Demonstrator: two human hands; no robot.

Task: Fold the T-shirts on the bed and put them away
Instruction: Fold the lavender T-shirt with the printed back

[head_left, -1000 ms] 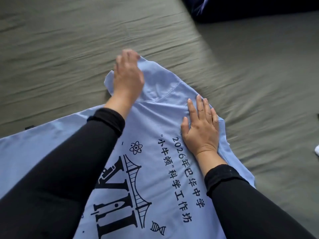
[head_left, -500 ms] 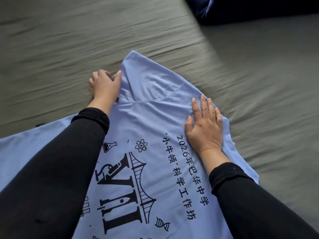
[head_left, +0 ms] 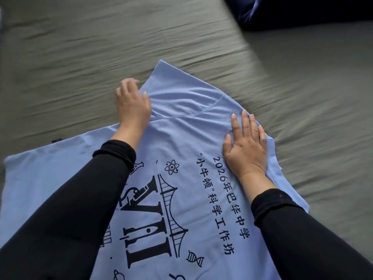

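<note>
A light blue T-shirt (head_left: 181, 142) with a black print lies spread on the grey-green bed sheet (head_left: 80, 53). One sleeve (head_left: 181, 98) points away from me. My left hand (head_left: 132, 106) is at the left edge of that sleeve. Its thumb lies on the fabric and its fingers curl over the edge, pinching it. My right hand (head_left: 246, 146) lies flat on the shirt near its right edge, fingers straight, pressing the cloth down. Both forearms are in black sleeves and cover part of the shirt.
A dark navy bundle (head_left: 282, 11) lies at the far right corner of the bed. A small black tag (head_left: 56, 140) sticks out from under the shirt's left side. Wrinkled sheet surrounds the shirt.
My left hand moved from on top of the sleeve down to its left edge. The sleeve now lies flatter and more spread out. My right hand stayed pressed on the shirt.
</note>
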